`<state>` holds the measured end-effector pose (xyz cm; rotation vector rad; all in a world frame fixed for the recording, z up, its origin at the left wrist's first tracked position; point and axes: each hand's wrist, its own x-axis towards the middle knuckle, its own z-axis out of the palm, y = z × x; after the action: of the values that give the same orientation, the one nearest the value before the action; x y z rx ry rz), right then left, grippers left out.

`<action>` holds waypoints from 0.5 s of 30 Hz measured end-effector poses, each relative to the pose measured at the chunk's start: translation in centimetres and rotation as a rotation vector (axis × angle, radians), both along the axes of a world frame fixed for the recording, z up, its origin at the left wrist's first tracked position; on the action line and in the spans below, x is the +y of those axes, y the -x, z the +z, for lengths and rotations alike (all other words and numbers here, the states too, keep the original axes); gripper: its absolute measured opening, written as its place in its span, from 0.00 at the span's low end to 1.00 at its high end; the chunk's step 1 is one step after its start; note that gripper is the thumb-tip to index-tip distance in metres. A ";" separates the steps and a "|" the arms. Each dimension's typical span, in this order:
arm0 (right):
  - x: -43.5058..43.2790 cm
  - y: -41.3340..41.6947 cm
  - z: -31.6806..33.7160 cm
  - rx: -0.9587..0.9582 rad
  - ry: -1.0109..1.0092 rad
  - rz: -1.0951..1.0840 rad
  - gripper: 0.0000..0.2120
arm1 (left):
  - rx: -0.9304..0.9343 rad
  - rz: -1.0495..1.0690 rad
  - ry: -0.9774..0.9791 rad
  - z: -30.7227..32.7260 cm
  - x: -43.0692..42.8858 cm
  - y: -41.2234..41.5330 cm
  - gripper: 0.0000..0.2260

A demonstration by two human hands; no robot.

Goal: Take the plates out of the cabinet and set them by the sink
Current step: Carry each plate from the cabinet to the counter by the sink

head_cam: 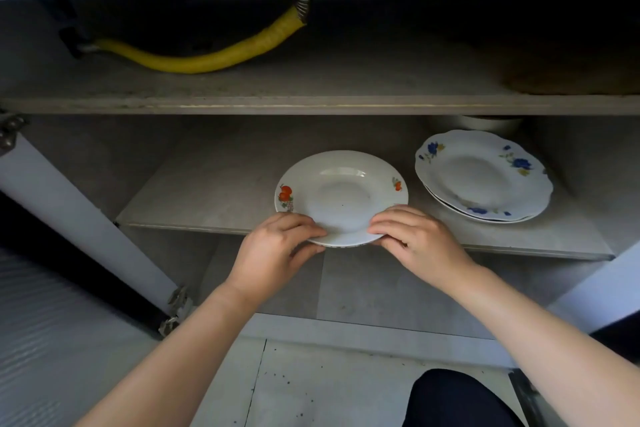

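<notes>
Left hand, right hand: fingers round plate rim

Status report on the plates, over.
Left hand, right hand grip white fruit-print plate at grey shelf edge. Blue-flowered white plate stack beside, apart. Nothing blocks it.

We see soft, cool light coming from our side, brightest on the plate, whose well shows a faint sheen. The upper shelf sinks into deep shadow at the back. Straight edges bow near the frame's borders; detail is slightly soft throughout.
</notes>
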<state>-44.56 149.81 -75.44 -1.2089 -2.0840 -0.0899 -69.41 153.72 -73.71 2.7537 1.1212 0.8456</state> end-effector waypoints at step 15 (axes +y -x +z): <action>-0.9 -0.5 0.4 -0.028 0.033 -0.051 0.06 | -0.032 0.013 0.067 -0.2 -0.5 0.3 0.12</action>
<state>-44.02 148.87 -75.04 -1.2875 -2.0862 -0.0968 -69.72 153.26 -73.86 2.6724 1.1411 0.8343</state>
